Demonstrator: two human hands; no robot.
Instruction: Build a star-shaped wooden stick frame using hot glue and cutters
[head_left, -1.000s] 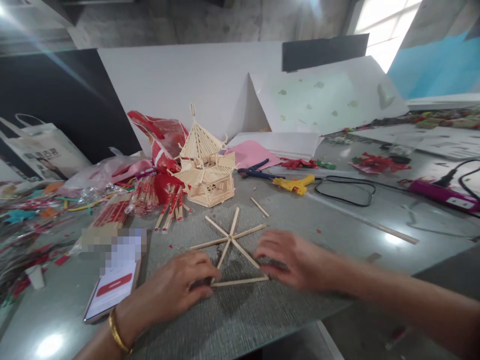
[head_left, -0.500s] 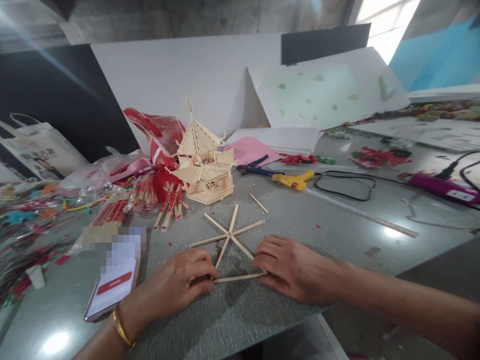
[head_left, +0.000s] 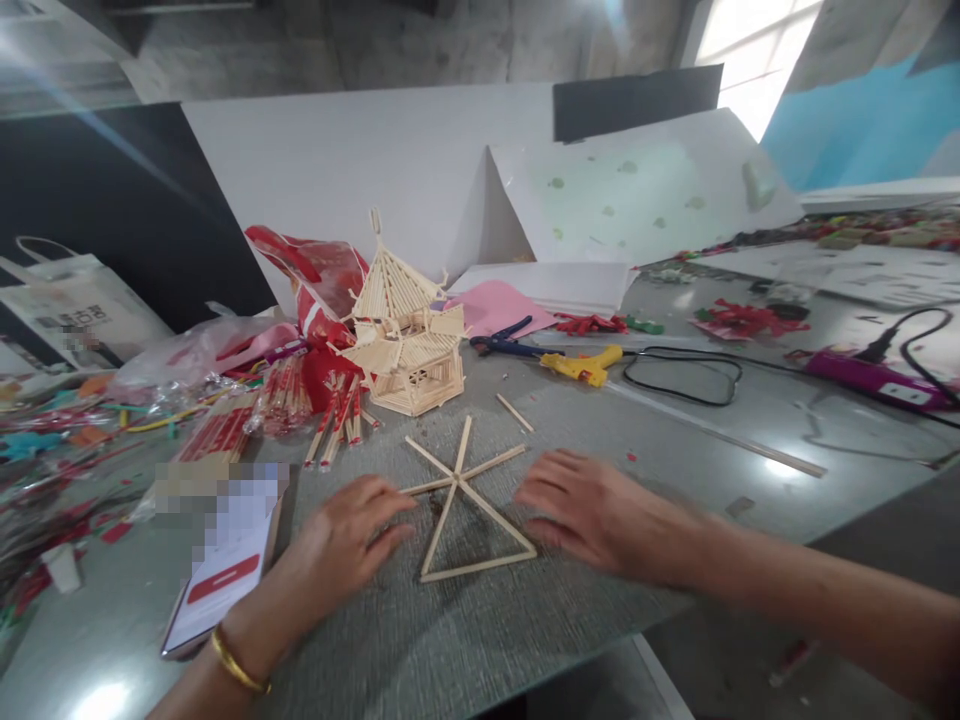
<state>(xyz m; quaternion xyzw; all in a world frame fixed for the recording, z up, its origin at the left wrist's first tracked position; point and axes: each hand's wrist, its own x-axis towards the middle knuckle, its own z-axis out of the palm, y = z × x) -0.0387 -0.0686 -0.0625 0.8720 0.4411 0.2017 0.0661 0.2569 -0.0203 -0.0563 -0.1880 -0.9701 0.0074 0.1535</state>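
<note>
Flat on the table lies a star of wooden sticks, its arms meeting at one centre. A crosswise stick joins the tips of the two near arms, closing a triangle. My left hand, with a gold bangle at the wrist, hovers left of the star, fingers apart and holding nothing. To the star's right my right hand is raised, its fingers loosely spread and slightly blurred, with nothing visible in them. A short loose stick rests beyond the star.
Behind the star stands a wooden-stick pavilion model. Red-wrapped chopstick bundles lie left of it, a phone nearer. A yellow glue gun with a cable, blue-handled pliers and a purple power strip lie to the right.
Both hands have let go of the near crosswise stick. My left hand has drawn back to the left, my right hand up and away to the right. The stick stays against the star's tips.
</note>
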